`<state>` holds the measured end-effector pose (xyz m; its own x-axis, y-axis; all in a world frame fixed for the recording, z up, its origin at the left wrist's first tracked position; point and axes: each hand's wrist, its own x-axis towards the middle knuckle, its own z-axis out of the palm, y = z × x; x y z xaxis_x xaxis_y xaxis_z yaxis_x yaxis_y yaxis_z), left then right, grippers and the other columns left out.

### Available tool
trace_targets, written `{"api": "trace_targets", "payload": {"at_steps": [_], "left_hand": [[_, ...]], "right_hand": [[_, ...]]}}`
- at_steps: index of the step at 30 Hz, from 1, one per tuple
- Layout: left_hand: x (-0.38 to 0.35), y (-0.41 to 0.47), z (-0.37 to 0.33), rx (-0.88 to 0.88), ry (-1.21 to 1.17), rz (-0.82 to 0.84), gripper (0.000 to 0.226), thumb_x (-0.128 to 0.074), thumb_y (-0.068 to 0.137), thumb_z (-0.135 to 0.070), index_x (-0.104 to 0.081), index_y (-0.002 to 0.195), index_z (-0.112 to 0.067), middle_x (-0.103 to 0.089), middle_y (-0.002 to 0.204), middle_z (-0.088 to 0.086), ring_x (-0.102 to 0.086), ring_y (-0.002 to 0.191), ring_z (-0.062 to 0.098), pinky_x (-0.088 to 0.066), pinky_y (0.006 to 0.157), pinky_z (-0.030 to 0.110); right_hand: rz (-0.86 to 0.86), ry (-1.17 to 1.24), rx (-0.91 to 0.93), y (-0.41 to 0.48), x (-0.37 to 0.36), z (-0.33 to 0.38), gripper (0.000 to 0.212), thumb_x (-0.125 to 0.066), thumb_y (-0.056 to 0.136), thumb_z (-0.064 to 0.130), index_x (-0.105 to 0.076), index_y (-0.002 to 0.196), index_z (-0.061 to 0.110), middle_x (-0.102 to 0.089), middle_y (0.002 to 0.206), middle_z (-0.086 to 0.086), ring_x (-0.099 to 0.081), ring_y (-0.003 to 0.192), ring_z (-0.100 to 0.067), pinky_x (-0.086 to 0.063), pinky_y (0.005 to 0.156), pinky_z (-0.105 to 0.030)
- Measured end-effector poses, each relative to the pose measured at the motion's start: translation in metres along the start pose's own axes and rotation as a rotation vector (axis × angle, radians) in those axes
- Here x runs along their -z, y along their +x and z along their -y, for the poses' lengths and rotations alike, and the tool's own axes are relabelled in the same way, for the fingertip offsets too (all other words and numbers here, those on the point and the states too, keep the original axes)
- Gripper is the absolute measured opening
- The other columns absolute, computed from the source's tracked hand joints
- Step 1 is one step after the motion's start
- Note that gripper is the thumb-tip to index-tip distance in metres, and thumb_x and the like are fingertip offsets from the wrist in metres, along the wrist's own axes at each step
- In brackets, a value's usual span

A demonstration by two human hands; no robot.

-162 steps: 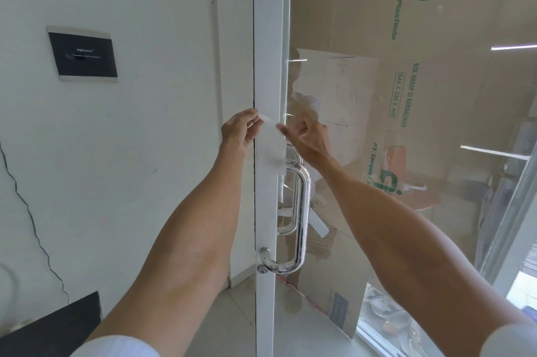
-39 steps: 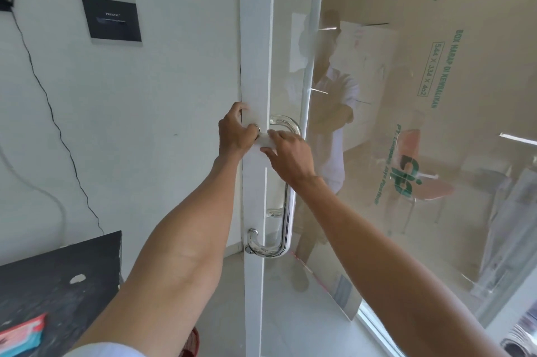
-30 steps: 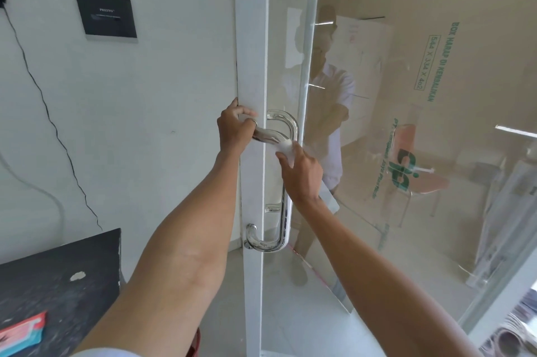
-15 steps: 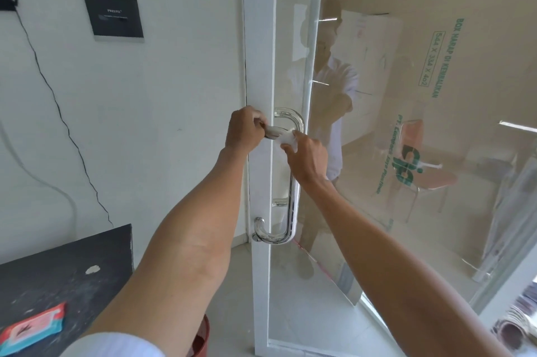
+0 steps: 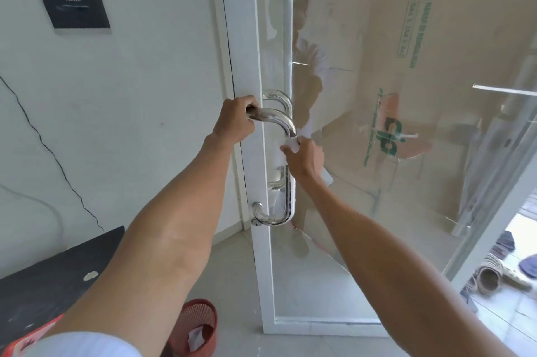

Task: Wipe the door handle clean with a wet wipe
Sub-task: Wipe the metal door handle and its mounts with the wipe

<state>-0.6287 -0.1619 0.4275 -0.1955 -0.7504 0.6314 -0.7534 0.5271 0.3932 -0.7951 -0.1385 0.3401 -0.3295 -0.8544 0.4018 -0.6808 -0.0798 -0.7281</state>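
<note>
From the head camera we see our left hand (image 5: 235,121) with its fingers curled tight around the top horizontal arm of the chrome door handle (image 5: 286,182), right where that arm meets the white door frame (image 5: 247,66). Just past those fingers the bar bends downward, bare and shiny. Lower on the bend, our right hand (image 5: 305,157) wraps the upright bar with the wet wipe (image 5: 290,145) pressed between its fingers and the metal; the fingers are closed together around the bar, and a white fold of the wipe shows at the thumb side. A loose white corner sticks out below the right wrist. Beneath the right fingers the bar runs down bare to its lower curve and the mount on the frame. The glass door (image 5: 406,153) lies beyond the right fingers, mirroring a person in a white shirt. Well left of the left fingers a black wall plate (image 5: 72,5) hangs on the wall. Far below both hands a red mesh bin (image 5: 200,324) stands on the floor beside a dark table (image 5: 58,275).
</note>
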Motion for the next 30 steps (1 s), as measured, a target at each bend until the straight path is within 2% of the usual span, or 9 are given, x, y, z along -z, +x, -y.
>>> {"api": "trace_targets", "payload": {"at_steps": [2, 4, 7, 12, 17, 20, 24, 26, 30], "left_hand": [[0.000, 0.001, 0.003, -0.023, 0.003, 0.008, 0.035, -0.058, 0.070, 0.009, -0.071, 0.099, -0.005, -0.075, 0.094, 0.008, -0.067, 0.087, 0.023, -0.049, 0.078, 0.023], [0.001, 0.001, 0.008, -0.039, 0.003, 0.002, 0.032, -0.064, 0.071, 0.005, -0.071, 0.100, -0.007, -0.075, 0.095, 0.007, -0.067, 0.087, 0.022, -0.048, 0.078, 0.021], [0.000, 0.002, 0.013, -0.072, -0.008, -0.037, 0.027, -0.070, 0.071, 0.000, -0.071, 0.097, -0.008, -0.076, 0.094, 0.005, -0.069, 0.087, 0.022, -0.052, 0.080, 0.025], [-0.009, 0.006, 0.016, -0.076, -0.023, -0.060, 0.024, -0.074, 0.070, -0.007, -0.072, 0.094, -0.008, -0.076, 0.093, 0.005, -0.071, 0.087, 0.022, -0.054, 0.084, 0.029], [-0.010, 0.010, 0.017, -0.061, -0.004, -0.037, 0.024, -0.074, 0.072, -0.008, -0.071, 0.096, -0.007, -0.076, 0.095, 0.006, -0.070, 0.091, 0.027, -0.049, 0.096, 0.040], [-0.010, 0.011, 0.019, -0.056, -0.007, -0.040, 0.024, -0.073, 0.073, -0.007, -0.070, 0.096, -0.007, -0.076, 0.095, 0.006, -0.069, 0.091, 0.028, -0.048, 0.096, 0.043], [-0.014, 0.010, 0.021, -0.065, -0.044, -0.082, 0.022, -0.072, 0.070, -0.006, -0.070, 0.092, -0.007, -0.076, 0.091, 0.004, -0.072, 0.087, 0.022, -0.052, 0.091, 0.031], [-0.015, 0.009, 0.021, -0.065, -0.056, -0.101, 0.021, -0.071, 0.070, -0.006, -0.070, 0.090, -0.007, -0.076, 0.088, 0.002, -0.072, 0.085, 0.019, -0.051, 0.085, 0.023], [-0.015, 0.007, 0.021, -0.065, -0.073, -0.096, 0.022, -0.071, 0.068, -0.006, -0.070, 0.090, -0.008, -0.076, 0.087, -0.001, -0.072, 0.083, 0.016, -0.053, 0.083, 0.023]], "right_hand": [[-0.069, -0.021, 0.051, 0.011, 0.008, 0.016, 0.026, -0.067, 0.082, 0.038, -0.063, 0.085, 0.012, -0.068, 0.079, -0.010, -0.061, 0.076, -0.033, -0.040, 0.059, -0.031], [-0.112, -0.072, 0.133, 0.020, 0.012, 0.032, 0.024, -0.066, 0.081, 0.036, -0.065, 0.091, 0.014, -0.069, 0.081, -0.011, -0.060, 0.074, -0.034, -0.039, 0.057, -0.031], [-0.134, -0.114, 0.190, 0.020, 0.009, 0.036, 0.025, -0.067, 0.082, 0.032, -0.067, 0.099, 0.014, -0.070, 0.082, -0.012, -0.061, 0.073, -0.034, -0.041, 0.057, -0.032], [-0.101, -0.011, -0.024, 0.004, -0.015, 0.000, 0.030, -0.071, 0.080, 0.039, -0.065, 0.088, 0.010, -0.069, 0.080, -0.011, -0.060, 0.072, -0.030, -0.044, 0.060, -0.031], [0.035, -0.031, -0.137, -0.019, -0.040, -0.032, 0.030, -0.069, 0.082, 0.037, -0.066, 0.092, 0.009, -0.069, 0.089, -0.012, -0.064, 0.082, -0.031, -0.052, 0.070, -0.036], [0.029, -0.037, -0.133, -0.015, -0.038, -0.031, 0.032, -0.071, 0.079, 0.039, -0.066, 0.086, 0.008, -0.068, 0.085, -0.014, -0.063, 0.079, -0.032, -0.052, 0.067, -0.036], [-0.120, -0.012, -0.007, 0.005, -0.025, -0.004, 0.033, -0.069, 0.081, 0.043, -0.064, 0.082, 0.010, -0.067, 0.073, -0.009, -0.060, 0.066, -0.028, -0.047, 0.057, -0.034], [-0.207, 0.002, 0.046, 0.013, -0.020, 0.010, 0.031, -0.068, 0.081, 0.041, -0.061, 0.080, 0.011, -0.064, 0.067, -0.007, -0.055, 0.059, -0.027, -0.038, 0.052, -0.030], [-0.226, 0.045, 0.062, 0.013, -0.021, 0.008, 0.032, -0.068, 0.082, 0.039, -0.057, 0.076, 0.010, -0.055, 0.061, -0.003, -0.047, 0.057, -0.025, -0.029, 0.055, -0.028]]}}
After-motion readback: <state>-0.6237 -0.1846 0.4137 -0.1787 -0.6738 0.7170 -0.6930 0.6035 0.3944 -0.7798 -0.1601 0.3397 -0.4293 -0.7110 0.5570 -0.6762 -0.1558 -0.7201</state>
